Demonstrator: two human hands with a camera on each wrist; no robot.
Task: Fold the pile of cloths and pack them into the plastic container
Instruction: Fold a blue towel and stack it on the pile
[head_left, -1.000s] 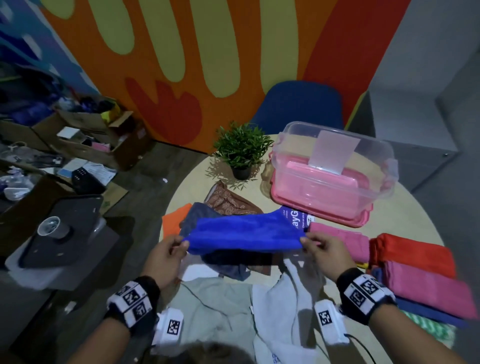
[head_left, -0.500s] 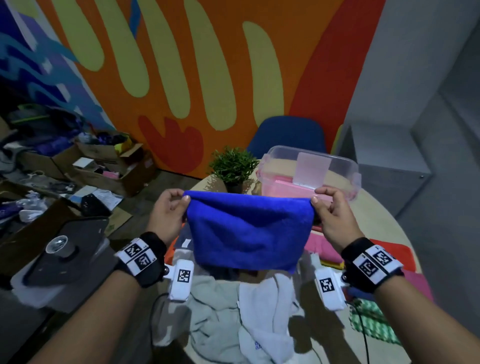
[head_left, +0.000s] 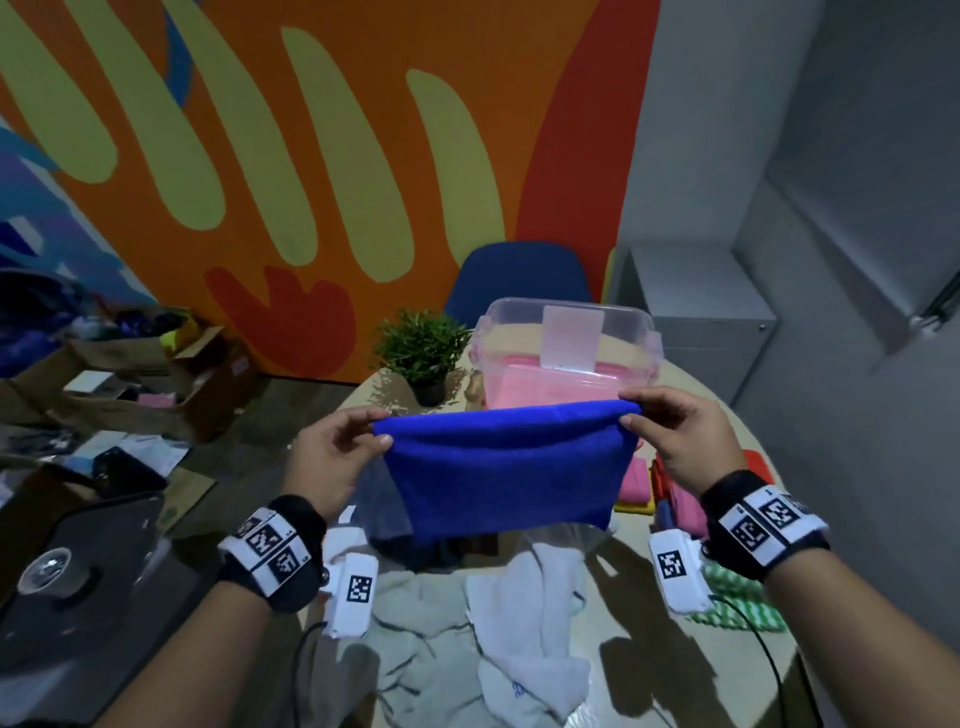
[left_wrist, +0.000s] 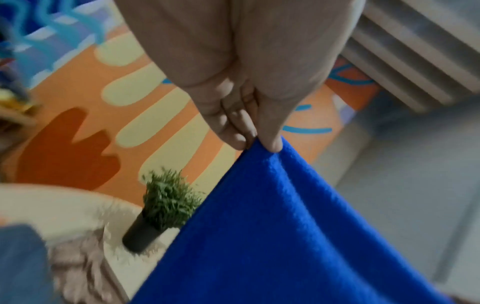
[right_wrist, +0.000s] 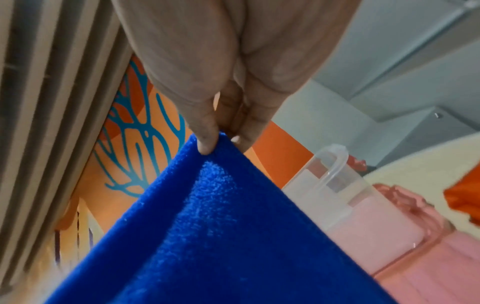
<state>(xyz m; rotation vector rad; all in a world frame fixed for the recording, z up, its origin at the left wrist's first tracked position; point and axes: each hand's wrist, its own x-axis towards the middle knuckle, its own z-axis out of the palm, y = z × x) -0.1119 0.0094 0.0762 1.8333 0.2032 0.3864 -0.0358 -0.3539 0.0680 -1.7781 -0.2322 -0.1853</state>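
Mid-fold at frame centre, the left hand (head_left: 332, 457) and right hand (head_left: 675, 441) each pinch a top corner of the hanging royal-blue fleece cloth (head_left: 506, 467), apparently already doubled; next, halve it again before the clear plastic container (head_left: 566, 343).

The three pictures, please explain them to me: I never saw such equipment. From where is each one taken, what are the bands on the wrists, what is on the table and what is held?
No machine here: a person works with two bare hands. The wide picture comes from a camera on the head; the two close ones come from cameras strapped to each wrist, looking along the fingers. The wrist bands carry printed square markers. The left hand and the right hand each pinch a top corner of a blue cloth, held up in the air. On the round table lie unfolded pale cloths, folded coloured cloths, a small potted plant and the clear plastic container.
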